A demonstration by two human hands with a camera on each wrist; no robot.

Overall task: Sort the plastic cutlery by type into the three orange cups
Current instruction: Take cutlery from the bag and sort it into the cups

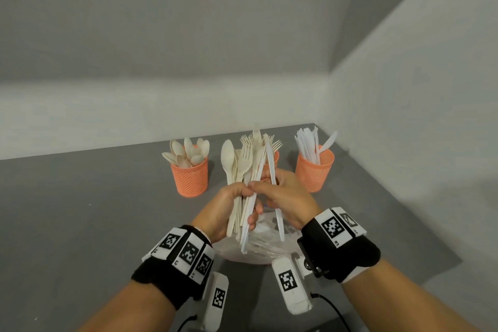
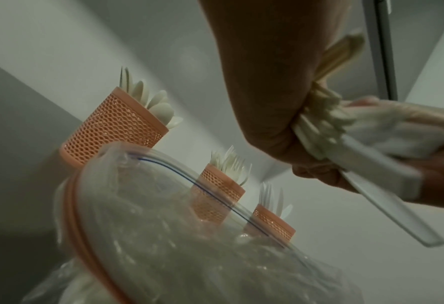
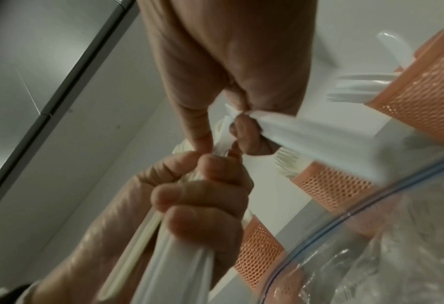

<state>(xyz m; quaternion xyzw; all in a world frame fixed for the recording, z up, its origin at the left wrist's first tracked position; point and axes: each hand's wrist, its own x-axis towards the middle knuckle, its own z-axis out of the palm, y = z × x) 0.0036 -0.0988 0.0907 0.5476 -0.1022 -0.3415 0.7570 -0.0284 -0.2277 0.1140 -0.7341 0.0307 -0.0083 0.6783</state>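
Three orange mesh cups stand at the back of the table: a spoon cup, a fork cup half hidden behind the cutlery, and a knife cup. My left hand grips an upright bundle of mixed cutlery, with spoons, forks and knives fanned out above the fist. My right hand sits against it and pinches one white knife standing at the bundle's right side. In the right wrist view that white knife is between thumb and fingers, and the left hand holds the handles below.
A crumpled clear zip bag lies on the grey table right under both hands. White walls close in behind the cups and along the right side. The bag fills the lower left wrist view.
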